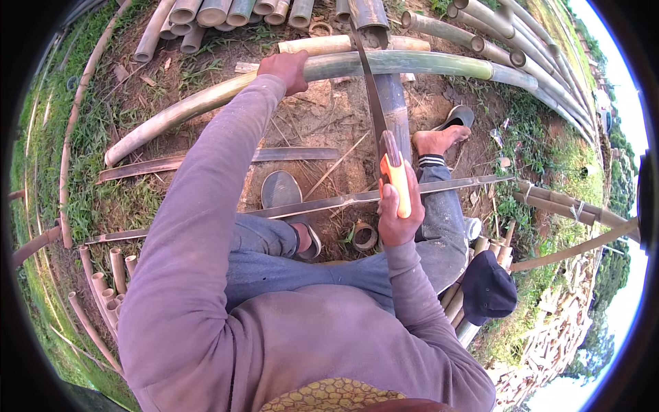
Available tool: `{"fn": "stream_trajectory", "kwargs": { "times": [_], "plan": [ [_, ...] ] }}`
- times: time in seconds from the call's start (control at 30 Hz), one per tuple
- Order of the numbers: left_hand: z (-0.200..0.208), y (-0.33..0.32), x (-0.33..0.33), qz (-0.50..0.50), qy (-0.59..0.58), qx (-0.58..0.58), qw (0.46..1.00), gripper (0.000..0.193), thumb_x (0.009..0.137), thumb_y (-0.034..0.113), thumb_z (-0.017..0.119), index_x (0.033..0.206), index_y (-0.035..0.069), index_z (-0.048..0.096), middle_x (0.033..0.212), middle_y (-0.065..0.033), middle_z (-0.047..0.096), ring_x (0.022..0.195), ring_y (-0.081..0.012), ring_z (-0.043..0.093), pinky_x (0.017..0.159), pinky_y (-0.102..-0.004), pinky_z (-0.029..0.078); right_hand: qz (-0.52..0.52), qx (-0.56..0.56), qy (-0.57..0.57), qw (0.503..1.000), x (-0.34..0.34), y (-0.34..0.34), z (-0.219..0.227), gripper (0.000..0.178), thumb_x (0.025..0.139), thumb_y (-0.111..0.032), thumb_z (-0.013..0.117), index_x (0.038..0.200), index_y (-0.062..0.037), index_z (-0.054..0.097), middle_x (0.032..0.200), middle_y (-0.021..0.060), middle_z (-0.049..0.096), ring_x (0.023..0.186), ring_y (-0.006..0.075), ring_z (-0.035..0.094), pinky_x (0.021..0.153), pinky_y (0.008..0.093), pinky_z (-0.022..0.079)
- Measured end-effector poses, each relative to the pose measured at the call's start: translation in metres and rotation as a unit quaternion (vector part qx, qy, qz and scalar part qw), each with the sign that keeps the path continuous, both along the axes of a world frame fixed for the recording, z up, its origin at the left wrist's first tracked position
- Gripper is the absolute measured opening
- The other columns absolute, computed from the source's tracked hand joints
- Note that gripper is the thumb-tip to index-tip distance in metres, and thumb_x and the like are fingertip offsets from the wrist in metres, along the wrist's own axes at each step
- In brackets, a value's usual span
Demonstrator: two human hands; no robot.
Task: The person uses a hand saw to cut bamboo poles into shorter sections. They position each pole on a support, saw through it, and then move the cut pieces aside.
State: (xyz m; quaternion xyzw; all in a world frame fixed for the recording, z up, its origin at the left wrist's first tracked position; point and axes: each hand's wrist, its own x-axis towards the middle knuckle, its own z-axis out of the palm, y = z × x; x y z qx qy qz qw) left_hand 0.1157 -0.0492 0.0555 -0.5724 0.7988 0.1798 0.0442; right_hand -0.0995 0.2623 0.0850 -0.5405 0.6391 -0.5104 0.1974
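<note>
A long greenish bamboo pole point(425, 64) lies crosswise in front of me, over a darker bamboo piece point(393, 113) that runs away from me. My left hand point(285, 71) is closed around the pole, left of where the two cross. In my right hand point(400, 218) is a handsaw point(395, 180), its orange handle gripped by my fingers. The saw's long brown blade points away from me and passes across the pole near the crossing. Whether its teeth have cut into the bamboo, I cannot tell.
Cut bamboo lengths point(213, 12) are stacked at the far side, with long poles point(542, 55) at far right. A narrow strip point(329, 204) spans above my legs. Close by are a sandal point(281, 189), a bamboo ring point(364, 235) and a dark cap point(489, 288).
</note>
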Motion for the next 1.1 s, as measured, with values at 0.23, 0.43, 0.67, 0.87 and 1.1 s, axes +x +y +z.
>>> {"fn": "stream_trajectory", "kwargs": {
  "times": [0.23, 0.43, 0.67, 0.87, 1.1],
  "plan": [
    [-0.005, 0.000, -0.007, -0.003, 0.005, -0.012, 1.000, 0.046, 0.089, 0.028, 0.075, 0.132, 0.015, 0.063, 0.120, -0.0155, 0.077, 0.113, -0.0350, 0.075, 0.098, -0.0477, 0.059, 0.000, -0.022, 0.033, 0.999, 0.004, -0.025, 0.007, 0.052, 0.105, -0.019, 0.068, 0.145, 0.0114, 0.056, 0.139, 0.0255, 0.068, 0.131, 0.0337, 0.066, 0.109, 0.0415, 0.053],
    [0.001, -0.002, -0.011, -0.009, -0.011, -0.012, 1.000, 0.049, 0.089, 0.029, 0.075, 0.135, 0.017, 0.063, 0.120, -0.0142, 0.077, 0.112, -0.0335, 0.075, 0.098, -0.0466, 0.060, -0.009, -0.018, -0.017, 1.000, 0.010, -0.132, 0.008, 0.047, 0.103, -0.015, 0.072, 0.143, 0.0062, 0.061, 0.132, 0.0220, 0.072, 0.119, 0.0255, 0.071, 0.099, 0.0366, 0.057],
    [-0.008, -0.001, 0.002, -0.011, 0.006, 0.012, 1.000, 0.054, 0.085, 0.029, 0.076, 0.135, 0.015, 0.061, 0.115, -0.0157, 0.077, 0.109, -0.0361, 0.075, 0.095, -0.0504, 0.058, 0.001, 0.067, 0.002, 0.998, 0.000, 0.072, 0.022, 0.060, 0.108, -0.027, 0.062, 0.148, 0.0164, 0.049, 0.140, 0.0280, 0.066, 0.123, 0.0332, 0.069, 0.101, 0.0418, 0.058],
    [-0.018, 0.001, -0.009, -0.005, 0.018, -0.011, 1.000, 0.053, 0.085, 0.029, 0.077, 0.134, 0.016, 0.061, 0.115, -0.0152, 0.077, 0.111, -0.0359, 0.074, 0.095, -0.0503, 0.058, 0.006, -0.037, 0.026, 0.999, 0.000, -0.115, -0.006, 0.052, 0.108, -0.023, 0.067, 0.148, 0.0073, 0.054, 0.120, 0.0155, 0.069, 0.092, 0.0170, 0.065, 0.074, 0.0294, 0.052],
    [0.000, -0.006, 0.000, 0.000, 0.007, -0.006, 1.000, 0.043, 0.092, 0.024, 0.071, 0.133, 0.016, 0.064, 0.118, -0.0153, 0.077, 0.114, -0.0342, 0.074, 0.099, -0.0469, 0.059, -0.003, 0.024, -0.036, 0.999, 0.005, -0.052, 0.005, 0.050, 0.106, -0.016, 0.067, 0.146, 0.0120, 0.054, 0.137, 0.0241, 0.068, 0.117, 0.0265, 0.071, 0.099, 0.0354, 0.057]
  ]
}}
